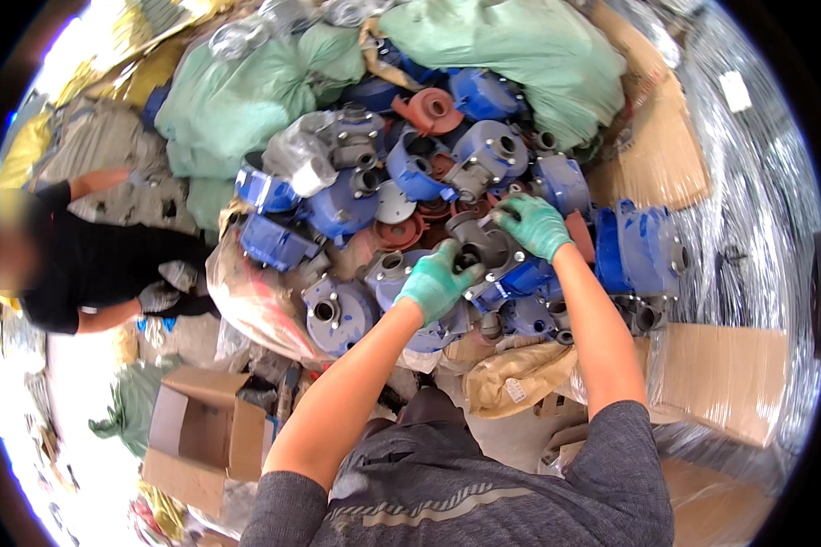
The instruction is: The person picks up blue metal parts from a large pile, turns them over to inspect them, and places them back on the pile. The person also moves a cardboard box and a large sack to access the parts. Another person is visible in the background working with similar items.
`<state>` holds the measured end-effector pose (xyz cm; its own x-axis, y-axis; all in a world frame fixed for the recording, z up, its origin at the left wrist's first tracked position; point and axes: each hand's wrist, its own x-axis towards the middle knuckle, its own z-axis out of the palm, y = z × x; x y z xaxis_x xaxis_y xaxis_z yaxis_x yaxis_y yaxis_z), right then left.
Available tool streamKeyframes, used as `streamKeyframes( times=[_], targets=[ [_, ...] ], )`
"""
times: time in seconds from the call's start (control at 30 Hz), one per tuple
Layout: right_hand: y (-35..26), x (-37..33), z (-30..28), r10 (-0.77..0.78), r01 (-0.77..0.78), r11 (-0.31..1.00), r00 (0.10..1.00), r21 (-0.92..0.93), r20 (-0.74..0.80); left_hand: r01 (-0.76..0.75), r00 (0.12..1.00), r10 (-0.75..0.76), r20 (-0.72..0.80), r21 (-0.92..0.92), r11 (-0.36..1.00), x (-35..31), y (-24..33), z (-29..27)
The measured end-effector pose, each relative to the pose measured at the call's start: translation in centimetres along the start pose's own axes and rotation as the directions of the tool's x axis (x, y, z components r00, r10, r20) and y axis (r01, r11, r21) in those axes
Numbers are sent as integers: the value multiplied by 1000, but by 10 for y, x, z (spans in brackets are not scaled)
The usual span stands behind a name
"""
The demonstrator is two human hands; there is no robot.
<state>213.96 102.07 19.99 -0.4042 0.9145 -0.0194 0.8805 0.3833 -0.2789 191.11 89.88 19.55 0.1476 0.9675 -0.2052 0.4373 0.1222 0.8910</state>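
Note:
Both my hands wear green gloves and grip one grey metal pump housing [480, 244] on top of a heap of cast parts. My left hand [436, 281] holds its near side by a round port. My right hand [535, 224] clasps its far upper edge. Blue pump housings [337, 313] and rust-red round covers [429, 109] lie piled all around it. The lower part of the held housing is hidden behind my left hand.
Pale green sacks [233, 96] bulge behind the heap. A person in black [91, 264] crouches at the left. An open cardboard box [205, 433] lies on the floor at lower left. Flat cardboard [725, 374] and plastic-wrapped goods [748, 182] stand at the right.

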Motion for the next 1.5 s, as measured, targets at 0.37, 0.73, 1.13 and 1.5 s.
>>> streamKeyframes(
  times=[0.37,0.73,1.13,1.5],
  targets=[
    [10,11,13,-112,118,989,991,86,-67,271,951,-258,170,-859,434,-78,-92,-7],
    [55,22,27,-122,107,963,991,246,49,-190,1,-881,-474,-865,465,-471,-412,-179],
    [35,68,17,-24,48,993,976,-107,219,218,529,-650,-545,-653,725,-319,-362,-123],
    [4,57,64,91,-91,996,985,-9,149,566,823,-525,-218,243,787,-96,-284,-70]
  ],
)
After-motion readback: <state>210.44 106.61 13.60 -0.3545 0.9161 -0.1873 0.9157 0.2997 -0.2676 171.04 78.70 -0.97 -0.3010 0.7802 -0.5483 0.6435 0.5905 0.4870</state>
